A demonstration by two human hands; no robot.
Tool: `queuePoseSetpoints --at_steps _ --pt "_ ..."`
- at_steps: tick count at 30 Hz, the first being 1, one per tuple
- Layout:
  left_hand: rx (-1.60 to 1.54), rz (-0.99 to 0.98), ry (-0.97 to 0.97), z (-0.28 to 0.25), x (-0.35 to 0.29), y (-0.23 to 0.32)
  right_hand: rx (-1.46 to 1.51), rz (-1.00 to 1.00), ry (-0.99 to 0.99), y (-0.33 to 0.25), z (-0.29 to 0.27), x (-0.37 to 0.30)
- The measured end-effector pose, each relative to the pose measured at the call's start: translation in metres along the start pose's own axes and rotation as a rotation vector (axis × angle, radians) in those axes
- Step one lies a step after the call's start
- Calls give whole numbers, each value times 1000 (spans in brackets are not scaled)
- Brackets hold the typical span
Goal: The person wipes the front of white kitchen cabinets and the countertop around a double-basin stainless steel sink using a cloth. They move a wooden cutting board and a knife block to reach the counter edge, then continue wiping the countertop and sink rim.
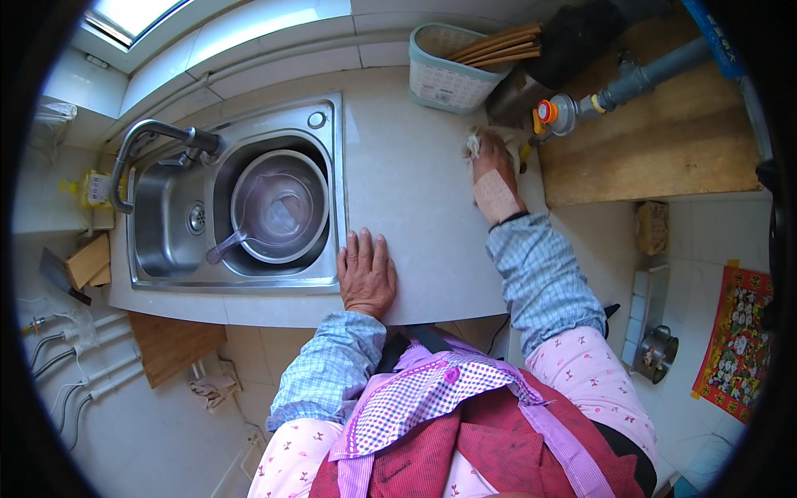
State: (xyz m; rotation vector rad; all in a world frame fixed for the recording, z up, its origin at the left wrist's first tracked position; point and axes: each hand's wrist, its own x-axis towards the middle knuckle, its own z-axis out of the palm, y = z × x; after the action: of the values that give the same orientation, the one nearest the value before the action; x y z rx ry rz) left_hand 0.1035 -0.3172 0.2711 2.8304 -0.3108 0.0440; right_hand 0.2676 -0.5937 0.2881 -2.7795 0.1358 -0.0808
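My left hand point(367, 274) lies flat on the front part of the white countertop point(415, 199), fingers stretched out beside the sink's right rim. Toward the far right of the counter, my right hand point(493, 173) presses down on a pale crumpled cloth point(474, 143). Its fingers are partly hidden, bent over the cloth near a yellow gas valve. The steel double sink point(335, 183) is left of my hands. In its right basin sits a round metal bowl point(319, 207), and a clear plastic ladle or scoop point(226, 246) rests in that bowl.
A pale green basket point(452, 93) holding wooden chopsticks point(498, 46) stands at the back. Right of my right hand are a grey pipe with a red-capped valve point(564, 114) and a wooden board point(656, 141). The faucet point(166, 133) arches over the left basin.
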Motion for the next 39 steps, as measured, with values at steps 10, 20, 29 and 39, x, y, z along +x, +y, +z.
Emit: queuePoseSetpoints --at_steps 10,20,29,39 --pt "1 5 12 -3 1 2 -29 11 -88 3 1 -42" --pt "14 2 18 0 0 2 388 -17 13 14 11 0" --pt "13 1 58 3 0 1 255 -466 -172 -20 -13 -222" --pt "64 17 61 6 1 -1 574 249 71 73 -35 -258"
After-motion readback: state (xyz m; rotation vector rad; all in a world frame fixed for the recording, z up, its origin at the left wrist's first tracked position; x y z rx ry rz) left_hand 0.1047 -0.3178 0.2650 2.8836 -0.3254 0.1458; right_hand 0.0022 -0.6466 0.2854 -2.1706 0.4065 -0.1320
